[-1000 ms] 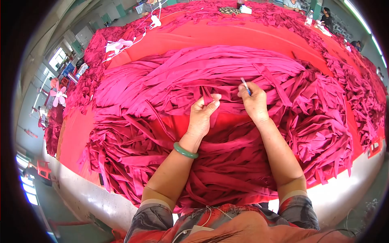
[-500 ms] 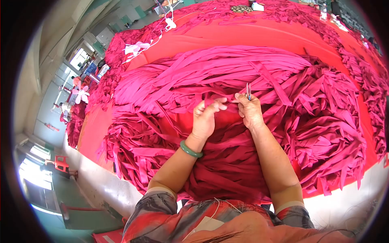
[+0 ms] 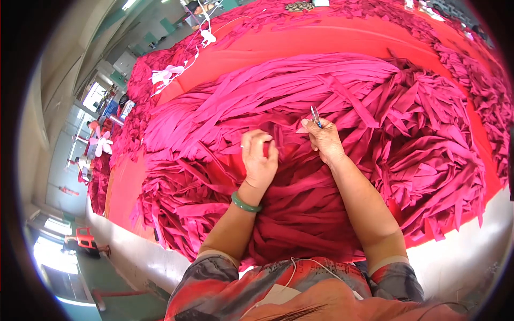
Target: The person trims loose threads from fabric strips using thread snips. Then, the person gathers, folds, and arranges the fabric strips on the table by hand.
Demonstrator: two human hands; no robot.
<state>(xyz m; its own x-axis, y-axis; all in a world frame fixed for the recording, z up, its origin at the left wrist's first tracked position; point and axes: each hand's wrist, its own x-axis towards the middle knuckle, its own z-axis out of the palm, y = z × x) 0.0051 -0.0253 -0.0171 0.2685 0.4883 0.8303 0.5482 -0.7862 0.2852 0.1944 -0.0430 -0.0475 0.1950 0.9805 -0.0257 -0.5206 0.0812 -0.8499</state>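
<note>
A large heap of magenta fabric strips [image 3: 257,85] lies in front of me, running in long folds. My right hand [image 3: 325,142] grips small thread snips [image 3: 315,115], blades pointing up and away. At its thumb and fingertip shows a light pink fabric end [image 3: 303,130]. To the left, my left hand [image 3: 259,159] is raised above the heap with its fingers curled toward the thumb; what they hold, if anything, I cannot make out. Blurred fabric hangs between the two hands. A green bangle [image 3: 246,203] circles my left wrist.
Red cloth [image 3: 300,40] covers the table under the heap. Darker strips [image 3: 471,80] pile along its far and right sides. White cords with a pink fan [image 3: 167,74] hang at the left. A red stool [image 3: 84,237] stands on the floor, and people sit farther back.
My left hand has moved slightly left, its fingers curling inward. The right hand still holds the snips, now tilted more to the left. The whole view has shifted a little.
</note>
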